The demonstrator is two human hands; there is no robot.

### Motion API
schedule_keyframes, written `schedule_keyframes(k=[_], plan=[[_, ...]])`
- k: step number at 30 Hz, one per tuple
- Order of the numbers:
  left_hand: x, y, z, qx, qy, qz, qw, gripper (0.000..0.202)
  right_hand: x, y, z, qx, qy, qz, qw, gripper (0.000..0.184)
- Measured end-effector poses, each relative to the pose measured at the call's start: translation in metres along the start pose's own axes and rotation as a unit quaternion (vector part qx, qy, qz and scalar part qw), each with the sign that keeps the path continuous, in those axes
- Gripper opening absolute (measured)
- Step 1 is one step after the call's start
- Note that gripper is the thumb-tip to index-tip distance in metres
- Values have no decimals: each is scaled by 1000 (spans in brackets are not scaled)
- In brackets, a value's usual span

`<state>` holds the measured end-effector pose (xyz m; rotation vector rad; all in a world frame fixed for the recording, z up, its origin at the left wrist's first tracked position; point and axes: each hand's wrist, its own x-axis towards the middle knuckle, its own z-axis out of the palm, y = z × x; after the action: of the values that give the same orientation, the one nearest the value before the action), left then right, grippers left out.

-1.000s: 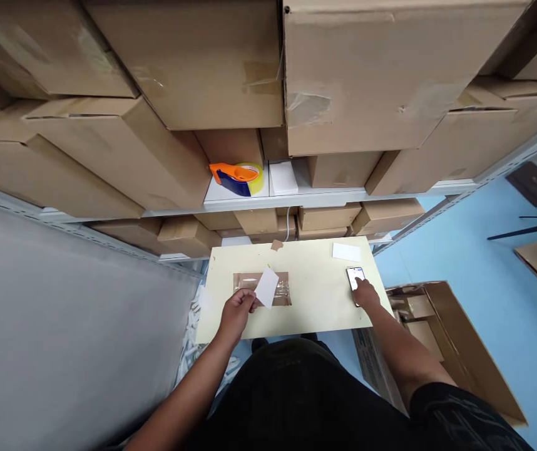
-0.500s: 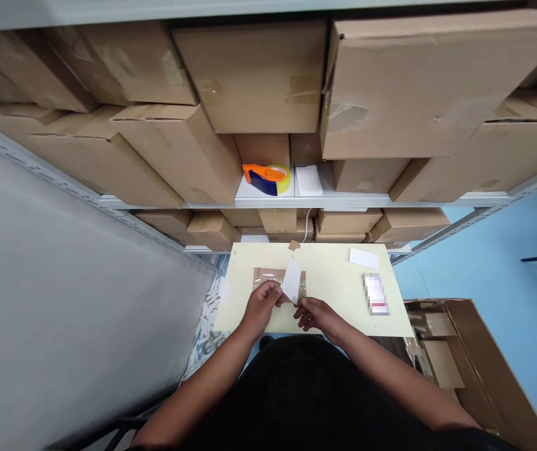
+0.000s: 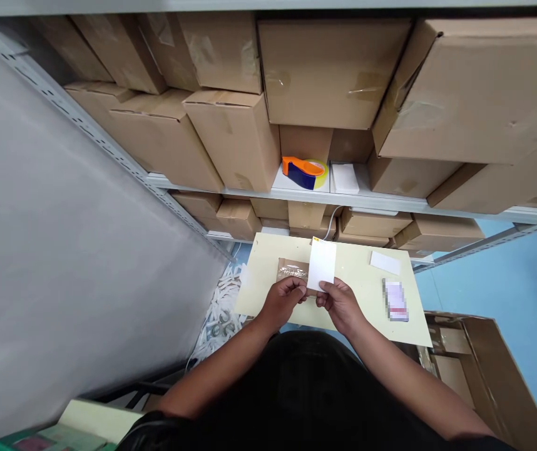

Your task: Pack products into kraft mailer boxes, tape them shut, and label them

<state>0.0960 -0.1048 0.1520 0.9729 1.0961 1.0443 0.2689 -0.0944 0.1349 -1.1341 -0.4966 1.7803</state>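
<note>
Two bare hands on my feed, both at the near edge of a white card (image 3: 322, 263). R hand (image 3: 341, 304): nearly closed, thumb on top of the card's near R corner, fingers curled under, so I've got a firm pinch there. L hand (image 3: 283, 302): fingers curled in, thumb to forefinger, tips right at the card's near L corner; can't tell from my end if it has hold.

Landmark = parcel (image 3: 291, 269), brown w/ shiny clear wrap, flat on the table (image 3: 362, 285). Card's over the parcel's R part, covering some of it; orangey print at card's far edge. Phone (image 3: 395, 300), pixelated, lies well R of parcel; white slab (image 3: 385, 262) also R of parcel, farther back than the phone. Tape gun (image 3: 303, 173), orange/blue, sits on the shelf (image 3: 250, 195) beyond parcel. Open carton (image 3: 507, 369) on floor, far R of parcel.
</note>
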Motion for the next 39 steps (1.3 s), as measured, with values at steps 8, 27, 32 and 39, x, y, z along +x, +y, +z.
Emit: schedule_keyframes(k=[8,27,32,39], plan=[[-5,1,-2,24,8,-16,1000,15,-6,10,6,-14,19,8,1000,33],[-1,-8,6,29,-18,-2,999,14,-6,10,-2,-6,25,20,999,32],[3,-11,6,51,-16,5,999,12,-5,8,-1,-8,24,31,999,33],[4,-11,7,71,-26,14,997,15,5,18,-3,-209,33,13,977,39]])
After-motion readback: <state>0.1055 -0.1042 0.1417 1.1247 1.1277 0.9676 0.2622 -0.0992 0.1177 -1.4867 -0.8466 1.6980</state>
